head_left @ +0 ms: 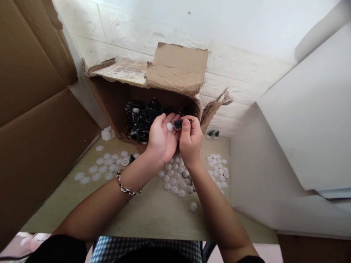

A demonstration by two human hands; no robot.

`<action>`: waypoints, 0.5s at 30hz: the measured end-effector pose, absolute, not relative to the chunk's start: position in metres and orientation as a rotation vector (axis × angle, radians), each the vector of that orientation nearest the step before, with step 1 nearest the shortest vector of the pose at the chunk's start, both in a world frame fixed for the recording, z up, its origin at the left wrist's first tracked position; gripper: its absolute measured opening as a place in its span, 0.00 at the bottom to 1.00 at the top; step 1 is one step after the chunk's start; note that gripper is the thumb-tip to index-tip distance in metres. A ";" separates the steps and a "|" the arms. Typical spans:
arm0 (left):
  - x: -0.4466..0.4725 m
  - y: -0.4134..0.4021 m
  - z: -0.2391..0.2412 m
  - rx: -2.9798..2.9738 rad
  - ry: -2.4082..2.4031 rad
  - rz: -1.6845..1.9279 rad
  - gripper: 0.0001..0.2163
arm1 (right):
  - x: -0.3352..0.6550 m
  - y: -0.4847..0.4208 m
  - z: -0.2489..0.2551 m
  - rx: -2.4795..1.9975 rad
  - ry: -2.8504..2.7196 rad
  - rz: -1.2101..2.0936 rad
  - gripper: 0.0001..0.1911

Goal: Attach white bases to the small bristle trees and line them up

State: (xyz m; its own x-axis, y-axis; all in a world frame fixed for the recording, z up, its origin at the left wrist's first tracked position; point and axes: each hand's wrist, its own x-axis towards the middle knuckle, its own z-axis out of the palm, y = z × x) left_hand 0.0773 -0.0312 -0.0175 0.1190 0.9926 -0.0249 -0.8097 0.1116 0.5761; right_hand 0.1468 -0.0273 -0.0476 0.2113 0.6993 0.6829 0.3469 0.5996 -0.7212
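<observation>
Both my hands are raised together over the table in front of an open cardboard box [115, 101]. My left hand [161, 138], with a bracelet on its wrist, pinches a small white disc [170, 126] at its fingertips. My right hand [190, 139] is closed on a small dark bristly piece [178, 124], held right beside the disc. The box lies on its side and holds a heap of dark bristly pieces [142, 120]. Several white discs [175, 180] lie on the table below my hands.
More white discs lie at the left [103, 169] and right [218, 169] of the table [153, 212]. Two small dark pieces [213, 133] stand by the wall. A large cardboard sheet [26, 119] stands at the left, white panels [304, 134] at the right.
</observation>
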 end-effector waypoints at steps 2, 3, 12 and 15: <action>0.075 -0.031 -0.016 0.490 0.461 1.384 0.12 | 0.147 -0.028 -0.046 -0.953 -1.411 0.281 0.10; 0.074 -0.030 -0.015 0.500 0.463 1.369 0.13 | 0.148 -0.029 -0.045 -0.945 -1.428 0.267 0.09; 0.057 -0.024 -0.007 0.636 0.515 1.298 0.18 | 0.150 -0.039 -0.024 -0.898 -1.589 0.266 0.10; 0.058 -0.025 -0.008 0.653 0.502 1.263 0.18 | 0.149 -0.040 -0.024 -0.869 -1.575 0.251 0.11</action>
